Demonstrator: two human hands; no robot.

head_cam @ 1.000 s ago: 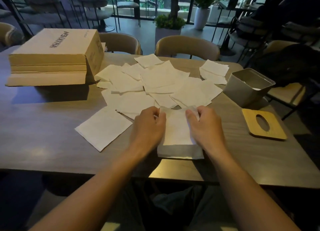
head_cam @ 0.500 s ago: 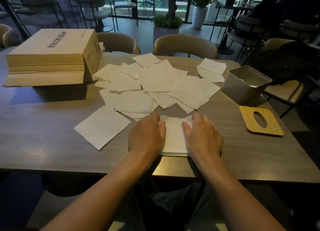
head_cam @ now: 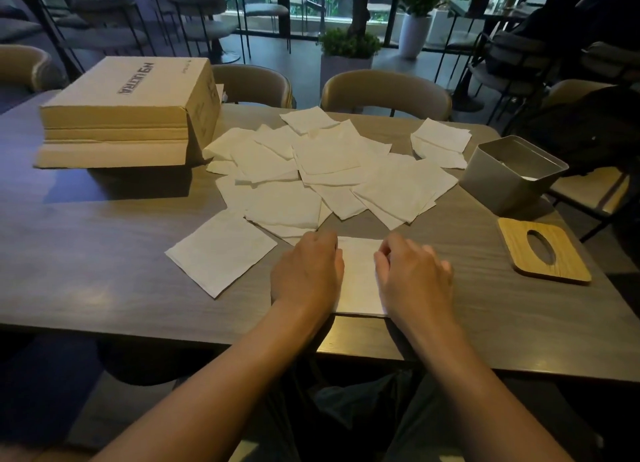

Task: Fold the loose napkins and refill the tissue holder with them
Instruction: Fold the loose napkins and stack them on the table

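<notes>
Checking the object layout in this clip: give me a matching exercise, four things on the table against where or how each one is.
Things
1. cardboard box
2. tissue holder
3. wooden lid
4. folded napkin

Places or states
A. lying flat on the table, off its container, on the right
B. under the left hand and right hand, near the front edge
C. far left, one flap folded out
D. open-topped, on the right, beyond the lid

Pairs: 1-C, 2-D, 3-A, 4-B
</notes>
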